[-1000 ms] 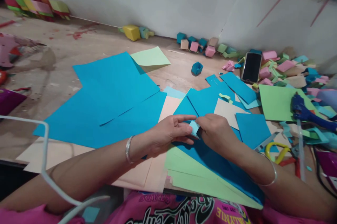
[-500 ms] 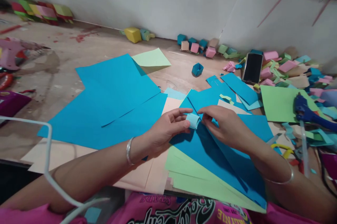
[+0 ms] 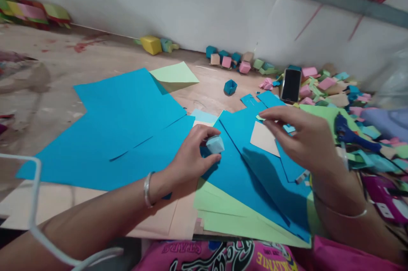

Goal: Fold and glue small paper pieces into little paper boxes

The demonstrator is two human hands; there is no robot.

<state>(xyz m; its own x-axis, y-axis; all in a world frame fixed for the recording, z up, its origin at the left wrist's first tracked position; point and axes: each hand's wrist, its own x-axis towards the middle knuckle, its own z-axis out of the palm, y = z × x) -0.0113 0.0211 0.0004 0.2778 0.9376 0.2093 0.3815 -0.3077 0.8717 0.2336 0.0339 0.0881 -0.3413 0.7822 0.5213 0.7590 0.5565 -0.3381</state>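
In my left hand is a small light-blue folded paper box, held between the curled fingers and the thumb above a blue paper sheet. My right hand reaches over the papers on the right. Its thumb and forefinger close on a small folded green paper piece, mostly hidden by the fingertips. Just under that hand lie a peach paper piece and blue paper pieces. An open dark-blue paper box stands farther back on the table.
Small paper cubes line the wall. A phone lies beside a heap of coloured paper pieces. A blue glue gun rests at right. Green sheets lie along the front edge; a white cable curves at left.
My right hand has left the light-blue box and moved right to the small green piece. My left hand keeps the box, now turned in its fingers. The view has shifted right.
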